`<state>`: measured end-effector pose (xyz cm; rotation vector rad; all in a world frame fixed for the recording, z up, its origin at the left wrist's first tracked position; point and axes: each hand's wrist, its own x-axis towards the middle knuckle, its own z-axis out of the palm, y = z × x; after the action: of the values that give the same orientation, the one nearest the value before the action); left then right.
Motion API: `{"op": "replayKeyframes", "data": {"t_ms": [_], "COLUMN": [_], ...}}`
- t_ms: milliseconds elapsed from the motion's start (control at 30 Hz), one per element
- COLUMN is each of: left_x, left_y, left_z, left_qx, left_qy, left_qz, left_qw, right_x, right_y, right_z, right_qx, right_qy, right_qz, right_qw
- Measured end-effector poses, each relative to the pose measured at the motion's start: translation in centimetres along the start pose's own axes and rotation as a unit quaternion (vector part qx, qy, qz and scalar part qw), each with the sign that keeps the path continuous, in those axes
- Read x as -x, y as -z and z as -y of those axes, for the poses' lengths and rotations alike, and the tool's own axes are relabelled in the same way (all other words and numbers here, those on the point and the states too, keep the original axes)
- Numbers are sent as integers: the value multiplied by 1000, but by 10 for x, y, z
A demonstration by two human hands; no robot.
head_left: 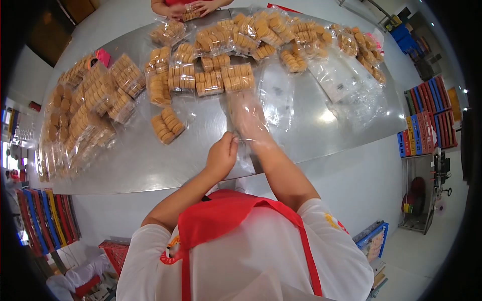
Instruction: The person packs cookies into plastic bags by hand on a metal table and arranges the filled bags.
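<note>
My left hand (222, 156) is closed, its thumb and fingers pinching the near edge of a clear plastic bag. My right hand (248, 119) is inside or beneath the same clear plastic, blurred, reaching forward; its fingers are too smeared to read. Just beyond its fingertips lies a pack of round cookies (238, 78) at the bag's far end. Beside that stand two more cookie packs, (209, 83) in the middle and one to its left. Nearer me on the left, a separate bagged cookie pack (167, 125) rests on the metal table (201, 118).
Many bagged cookies (90, 110) are heaped at the left, with more packs (266, 30) along the far side. Flat empty bags (346, 83) lie at the right. Across the table, another person's hands (201, 7) touch a pack. Stacked crates (427, 115) stand at right.
</note>
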<state>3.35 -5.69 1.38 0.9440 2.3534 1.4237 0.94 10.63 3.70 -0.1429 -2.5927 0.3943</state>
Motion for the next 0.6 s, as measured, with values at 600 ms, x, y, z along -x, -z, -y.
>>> {"op": "replayKeyframes", "data": {"t_ms": [600], "left_x": [-153], "left_y": [37], "left_z": [51], "left_qx": [-488], "left_qy": [-111], "left_qz": [8], "left_qw": [866], "right_x": [182], "right_y": [52], "right_z": [-11], "right_qx": [-128], "right_qy": [-68], "right_qz": [-157], "right_qw": [977]}}
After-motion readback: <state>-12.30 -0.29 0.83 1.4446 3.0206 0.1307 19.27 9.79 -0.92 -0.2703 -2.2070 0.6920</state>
